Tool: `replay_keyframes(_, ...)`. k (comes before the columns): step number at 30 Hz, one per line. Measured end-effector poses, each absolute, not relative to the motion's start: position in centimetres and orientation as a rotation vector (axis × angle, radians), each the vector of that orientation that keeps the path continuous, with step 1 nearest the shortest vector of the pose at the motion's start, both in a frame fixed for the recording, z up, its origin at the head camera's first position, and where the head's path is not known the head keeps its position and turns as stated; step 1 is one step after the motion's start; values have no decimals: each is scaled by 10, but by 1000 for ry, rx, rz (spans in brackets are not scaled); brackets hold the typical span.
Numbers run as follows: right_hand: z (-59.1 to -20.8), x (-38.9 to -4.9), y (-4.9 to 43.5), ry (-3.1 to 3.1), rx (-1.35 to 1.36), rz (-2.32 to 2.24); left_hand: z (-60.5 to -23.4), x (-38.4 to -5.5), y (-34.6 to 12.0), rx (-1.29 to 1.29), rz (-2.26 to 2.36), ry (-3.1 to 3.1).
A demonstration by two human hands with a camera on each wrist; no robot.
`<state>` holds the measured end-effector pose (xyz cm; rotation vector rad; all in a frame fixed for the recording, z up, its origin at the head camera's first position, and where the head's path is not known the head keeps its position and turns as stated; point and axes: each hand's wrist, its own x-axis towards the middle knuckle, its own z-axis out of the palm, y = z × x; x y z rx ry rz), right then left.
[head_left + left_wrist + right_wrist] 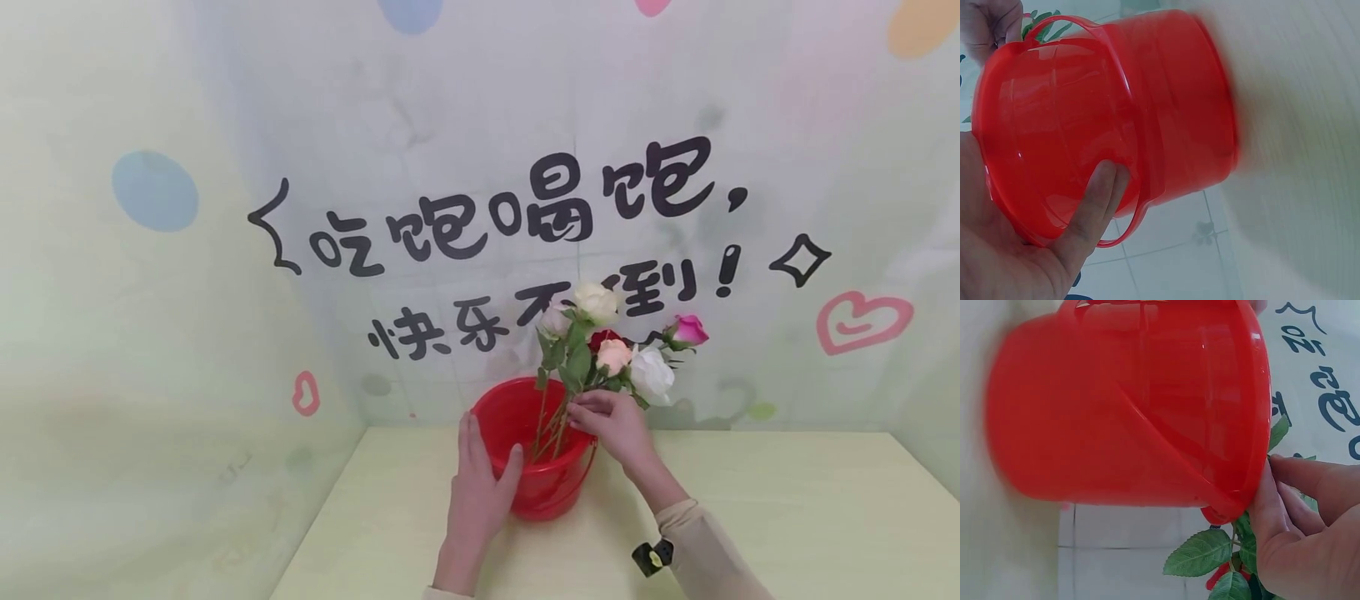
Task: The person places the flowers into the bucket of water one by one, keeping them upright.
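Observation:
A red plastic bucket [543, 496] stands upright on the table. Several artificial roses lean in it toward its right rim, their green stems [542, 417] reaching down inside. Among the blooms are a cream rose [597, 303], a peach rose [613, 357], a white rose [652, 375] and a magenta rose [688, 331]. My left hand [476, 492] rests against the bucket's left side, its fairly straight fingers [1094, 200] lying along the outer wall. At the right rim, my right hand [615, 425] pinches rose stems between thumb and fingers; leaves [1200, 552] hang beside it.
The pale wooden table [787, 500] extends to both sides of the bucket. Close behind it rises a wall [450, 167] with black lettering and coloured shapes. The bucket's thin red handle [1129, 75] hangs down against its side. A dark device [651, 558] sits at the right wrist.

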<state>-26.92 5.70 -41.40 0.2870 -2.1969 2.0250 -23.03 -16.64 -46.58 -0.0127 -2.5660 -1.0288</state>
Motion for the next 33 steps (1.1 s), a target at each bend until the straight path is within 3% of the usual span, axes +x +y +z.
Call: replay_keyframes(33, -403, -262, 101, -2428, 607, 2264, -465, -231, -166, -5, -1040, -2566)
